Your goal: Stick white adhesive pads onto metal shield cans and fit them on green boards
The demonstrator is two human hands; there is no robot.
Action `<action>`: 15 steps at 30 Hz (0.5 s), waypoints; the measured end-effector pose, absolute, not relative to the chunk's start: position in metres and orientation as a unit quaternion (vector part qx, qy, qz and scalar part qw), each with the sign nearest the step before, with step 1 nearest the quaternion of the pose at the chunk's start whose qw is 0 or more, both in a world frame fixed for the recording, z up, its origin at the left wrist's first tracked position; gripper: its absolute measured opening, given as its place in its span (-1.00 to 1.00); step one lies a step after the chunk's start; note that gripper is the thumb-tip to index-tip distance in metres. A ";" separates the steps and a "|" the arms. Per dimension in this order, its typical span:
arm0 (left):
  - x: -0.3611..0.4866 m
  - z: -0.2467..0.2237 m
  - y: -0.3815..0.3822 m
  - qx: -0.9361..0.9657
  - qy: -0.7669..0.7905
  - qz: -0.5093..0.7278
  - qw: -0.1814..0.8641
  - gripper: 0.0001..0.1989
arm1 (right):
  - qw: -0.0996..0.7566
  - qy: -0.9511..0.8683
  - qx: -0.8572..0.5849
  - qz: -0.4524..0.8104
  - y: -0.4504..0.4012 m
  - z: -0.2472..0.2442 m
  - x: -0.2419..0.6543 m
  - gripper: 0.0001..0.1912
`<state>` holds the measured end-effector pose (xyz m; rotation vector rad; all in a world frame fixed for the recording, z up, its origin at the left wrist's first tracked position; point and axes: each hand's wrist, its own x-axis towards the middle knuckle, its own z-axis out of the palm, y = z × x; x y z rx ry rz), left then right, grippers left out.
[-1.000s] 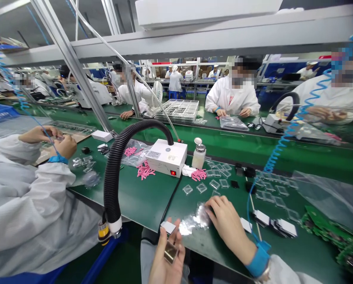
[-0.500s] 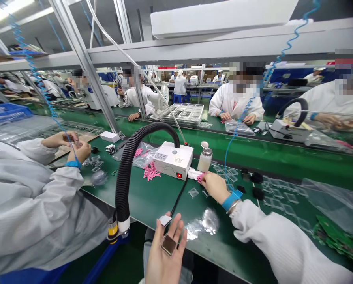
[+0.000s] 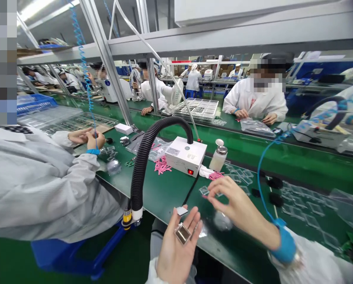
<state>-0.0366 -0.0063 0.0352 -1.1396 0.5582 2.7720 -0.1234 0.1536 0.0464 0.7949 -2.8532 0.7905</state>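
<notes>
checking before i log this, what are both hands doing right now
Left hand: open, palm up, a small metal square resting on it.
Right hand: pinched shut on what looks like a thin pink strip.

White fume extractor (image 3: 186, 156), black corrugated hose (image 3: 141, 165), pump-top solvent bottle (image 3: 218, 157), pink strips (image 3: 161, 166), seated co-worker's white coat (image 3: 46, 189)

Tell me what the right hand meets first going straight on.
The right hand would likely meet the clear plastic square first, lying just off its fingertips; depth is unclear, so they may already touch.
</notes>
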 end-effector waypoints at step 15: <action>-0.034 0.041 0.025 -0.366 0.112 0.916 0.123 -0.83 | 0.188 -0.800 0.541 0.177 0.138 0.050 -0.082 -0.77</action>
